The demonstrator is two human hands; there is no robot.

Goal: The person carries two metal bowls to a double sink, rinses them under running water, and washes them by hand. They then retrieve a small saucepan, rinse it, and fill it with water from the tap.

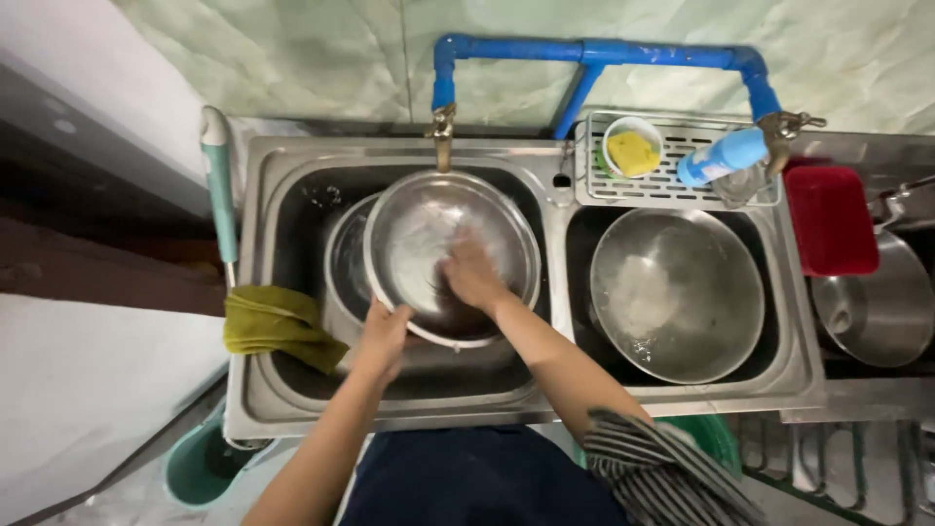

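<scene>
The left hand point(385, 336) pinches the 7 o'clock rim of a round, shiny steel bowl point(429, 229) tilted in the left basin of the steel double sink point(263, 175). The right hand point(472, 275) presses flat inside it, fingers curled; whether it holds anything cannot be told. A second, sudsy steel bowl point(677, 292) sits at 3 o'clock.

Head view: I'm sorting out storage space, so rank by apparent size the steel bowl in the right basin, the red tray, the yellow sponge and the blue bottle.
1. Steel bowl in the right basin
2. Red tray
3. Blue bottle and yellow sponge: they look nearly alike, so I won't rank them.
</scene>
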